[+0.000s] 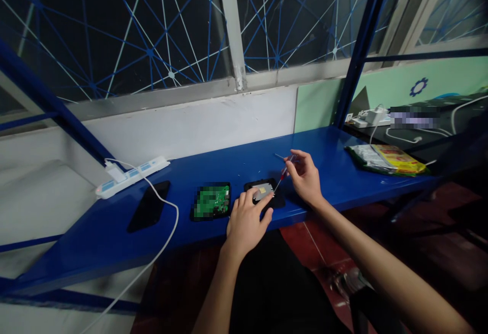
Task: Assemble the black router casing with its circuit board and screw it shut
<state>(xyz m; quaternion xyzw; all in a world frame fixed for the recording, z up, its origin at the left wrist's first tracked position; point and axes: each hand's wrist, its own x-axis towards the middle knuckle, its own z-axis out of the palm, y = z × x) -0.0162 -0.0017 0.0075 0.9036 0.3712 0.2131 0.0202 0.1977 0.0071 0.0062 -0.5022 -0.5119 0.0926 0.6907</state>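
A black case with a silver metal unit [264, 190] in it lies near the table's front edge. My left hand [247, 220] lies over its near left part, fingers stretched across the top and thumb apart, covering some of it. My right hand [305, 176] pinches a screwdriver [283, 174] with a reddish handle, its thin shaft slanting down to the unit's right side. Whether the tip sits in a screw is too small to tell. To the left, a green circuit board [211, 201] sits in a black housing.
A dark flat panel [149, 206] lies farther left, crossed by a white cable. Behind it stands a white power strip [132, 176]. A thin blue rod [279, 155] lies beyond my right hand. At the right is a yellow-green plastic packet [389, 159]. The blue table [183, 171] ends close before me.
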